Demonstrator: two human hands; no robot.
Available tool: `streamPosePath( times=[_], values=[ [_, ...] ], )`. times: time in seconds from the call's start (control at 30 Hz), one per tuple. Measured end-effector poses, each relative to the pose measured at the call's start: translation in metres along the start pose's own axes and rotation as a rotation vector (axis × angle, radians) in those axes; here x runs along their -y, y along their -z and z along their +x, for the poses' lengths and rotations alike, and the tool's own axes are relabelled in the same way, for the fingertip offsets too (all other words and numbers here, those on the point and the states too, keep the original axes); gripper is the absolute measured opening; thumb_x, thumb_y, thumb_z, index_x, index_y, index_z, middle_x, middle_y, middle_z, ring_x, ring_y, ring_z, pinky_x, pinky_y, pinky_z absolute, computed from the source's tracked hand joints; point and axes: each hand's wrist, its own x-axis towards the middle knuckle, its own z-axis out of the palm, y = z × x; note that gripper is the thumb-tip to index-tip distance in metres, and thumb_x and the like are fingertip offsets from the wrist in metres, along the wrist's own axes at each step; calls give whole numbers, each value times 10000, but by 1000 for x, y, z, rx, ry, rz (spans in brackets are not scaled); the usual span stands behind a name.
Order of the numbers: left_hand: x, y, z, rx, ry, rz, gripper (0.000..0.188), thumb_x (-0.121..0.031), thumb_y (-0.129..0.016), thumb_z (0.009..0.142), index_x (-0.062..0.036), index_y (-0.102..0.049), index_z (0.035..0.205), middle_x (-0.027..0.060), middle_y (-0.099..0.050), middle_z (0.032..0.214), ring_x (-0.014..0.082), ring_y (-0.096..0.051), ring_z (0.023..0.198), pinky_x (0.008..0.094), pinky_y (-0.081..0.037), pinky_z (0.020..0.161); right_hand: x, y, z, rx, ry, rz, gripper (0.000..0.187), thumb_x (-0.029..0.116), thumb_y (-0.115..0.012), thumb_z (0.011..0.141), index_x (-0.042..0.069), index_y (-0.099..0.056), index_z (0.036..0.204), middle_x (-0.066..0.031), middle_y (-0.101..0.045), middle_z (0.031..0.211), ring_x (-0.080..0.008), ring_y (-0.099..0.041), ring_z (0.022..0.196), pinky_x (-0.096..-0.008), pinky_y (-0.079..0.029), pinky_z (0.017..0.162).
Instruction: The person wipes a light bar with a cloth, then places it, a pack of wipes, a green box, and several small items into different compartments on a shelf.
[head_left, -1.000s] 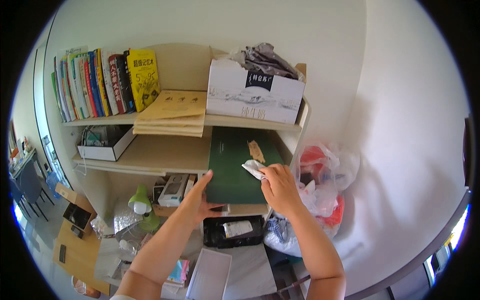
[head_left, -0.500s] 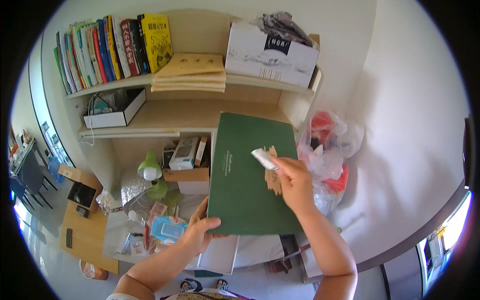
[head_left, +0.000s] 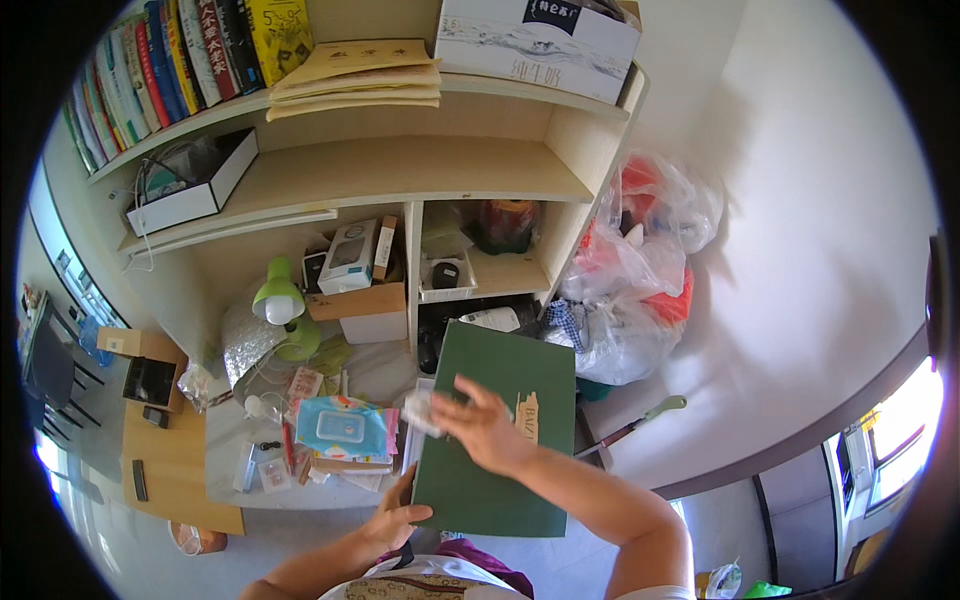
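Wiping step: right hand (head_left: 487, 428) clamps white wipe (head_left: 420, 410) on green folder (head_left: 500, 440); left hand (head_left: 395, 518) grips folder's 7 o'clock corner. Next move likely calls for steady hold.

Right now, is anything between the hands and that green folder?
Nothing visible. The left hand grips the green folder at its lower left edge, and the right hand lies on its cover, holding a small white wad at the folder's left edge.

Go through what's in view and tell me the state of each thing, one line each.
Green folder: closed, held flat above the desk.
Left hand: gripping the folder's lower left edge.
Right hand: on the folder's cover, pressing a white wipe.
Green lamp: looks off.
Wipes pack: lid closed.
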Motion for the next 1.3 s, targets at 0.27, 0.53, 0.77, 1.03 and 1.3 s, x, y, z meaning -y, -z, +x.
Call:
streamPosePath(
  times=[0.27,0.53,0.77,1.03,1.3],
  values=[
    [4,-3,-6,11,117,-93,899,-99,-690,672,-49,-205,1427,110,-451,1283,231,-475,1160,356,-442,903,-133,-6,-22,-182,-499,-107,282,13,-536,831,88,-632,1085,-122,-613,1148,-389,-499,1128,-438,-381,986],
    [42,81,7,-93,190,8,814,-141,-637,731,-206,-230,1433,70,-467,1268,256,-527,1076,474,-494,794,-98,-82,-54,-276,-514,105,273,30,-540,851,95,-625,1102,-95,-615,1153,-353,-503,1139,-412,-395,986],
    [57,111,1,-279,168,12,795,-95,-612,745,-175,-227,1436,72,-440,1297,282,-513,1093,467,-463,862,-89,-159,-37,-167,-497,68,283,39,-544,822,125,-650,1070,-52,-604,1185,-342,-458,1192,-422,-391,990],
    [45,76,5,-424,-279,1544,519,-178,-602,796,-60,-465,1282,158,-365,1371,373,-319,1276,530,-295,1017,-21,-175,-74,72,-17,113,337,48,-483,818,122,-599,1126,-22,-515,1285,-325,-413,1237,-449,-377,982],
    [40,66,37,-69,-282,2005,456,-262,-603,806,-117,-520,1230,115,-395,1348,361,-324,1258,583,-280,995,-160,-165,-61,-117,-540,-62,323,-23,-506,814,89,-599,1102,-81,-583,1180,-402,-442,1179,-447,-394,961]
  ],
)
